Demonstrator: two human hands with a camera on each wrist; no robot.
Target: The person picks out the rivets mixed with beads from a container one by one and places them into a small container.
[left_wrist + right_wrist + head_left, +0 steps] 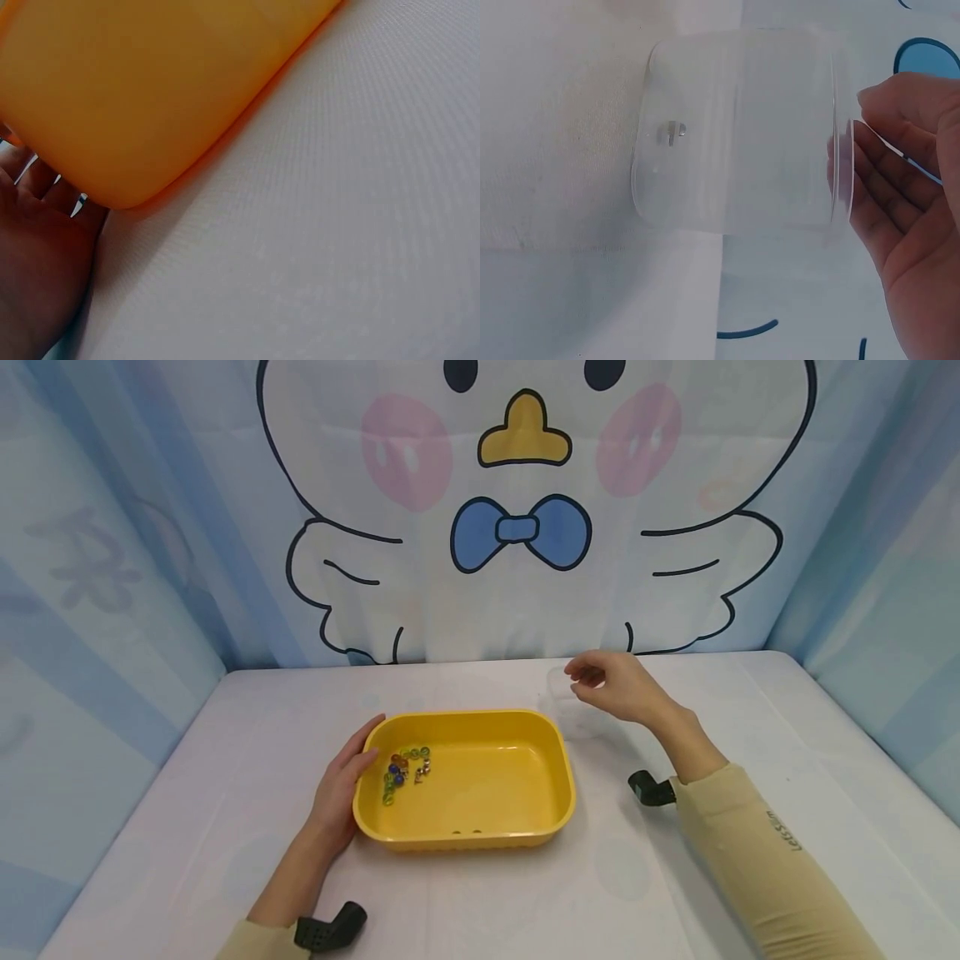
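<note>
Basically, left grip (337, 795) clasps yellow tray (487, 781) on white tabletop (525, 910), right grip (621, 687) at clear container (772, 135), can't tell if held, cartoon backdrop (517, 606) beyond both.

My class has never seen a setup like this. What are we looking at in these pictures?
No robot here: a person works bare-handed. The wide picture comes from a head camera; the two close ones come from wrist cameras. On the white surface sits a yellow tray holding small, colourful beads. The left hand grips the tray's left side. The right hand is at the rim of a clear container; whether it grips it is unclear.
</note>
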